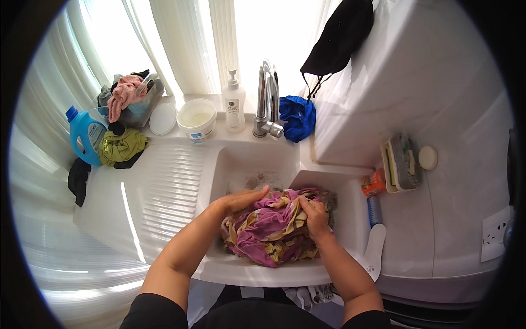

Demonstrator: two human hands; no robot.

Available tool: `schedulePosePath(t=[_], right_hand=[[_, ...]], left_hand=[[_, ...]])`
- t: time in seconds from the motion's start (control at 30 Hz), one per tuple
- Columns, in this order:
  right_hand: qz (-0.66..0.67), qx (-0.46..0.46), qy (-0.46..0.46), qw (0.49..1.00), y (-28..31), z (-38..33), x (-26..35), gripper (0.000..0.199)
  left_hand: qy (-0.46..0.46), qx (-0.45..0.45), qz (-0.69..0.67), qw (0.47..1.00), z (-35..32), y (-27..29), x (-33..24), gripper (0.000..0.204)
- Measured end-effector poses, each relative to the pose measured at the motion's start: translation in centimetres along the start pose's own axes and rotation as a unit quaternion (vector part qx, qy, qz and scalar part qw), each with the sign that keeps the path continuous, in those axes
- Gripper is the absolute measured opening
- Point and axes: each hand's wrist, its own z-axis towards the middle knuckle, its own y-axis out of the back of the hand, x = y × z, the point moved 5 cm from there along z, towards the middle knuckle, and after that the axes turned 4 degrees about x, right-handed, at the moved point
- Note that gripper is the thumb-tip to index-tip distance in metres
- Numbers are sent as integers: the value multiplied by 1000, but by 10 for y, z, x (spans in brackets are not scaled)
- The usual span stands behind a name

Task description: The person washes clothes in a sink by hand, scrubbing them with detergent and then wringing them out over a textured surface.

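Note:
A bunched, wet-looking pink and yellow patterned cloth (268,230) fills the near part of the white sink basin (230,162). My left hand (246,199) lies along the cloth's upper left side, its fingers stretched out toward the middle. On the right side, my right hand (314,216) is closed on a fold of the same cloth, thumb up. Some of that hand's fingers are hidden in the folds. Greyish suds or residue show on the basin floor beyond the cloth.
Behind the basin stand a chrome faucet (266,104), a white pump bottle (234,107), a white tub (196,120) and a blue cloth (298,118). A ribbed washboard (172,186) lies left, near a blue detergent bottle (85,134) and a green cloth (123,147). A brush (374,211) rests right.

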Motion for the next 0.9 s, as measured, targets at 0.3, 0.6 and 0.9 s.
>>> schedulePosePath(t=[0.3,0.6,0.9], right_hand=[[-533,150,186,812,-57,-56,-10,78],[-472,103,304,821,-84,-14,-56,35],[-446,122,187,867,-80,67,-93,25]], left_hand=[[-242,-440,440,744,-39,-72,51,40],[-225,-478,387,755,16,-11,86,23],[12,-362,364,858,108,67,119,37]])
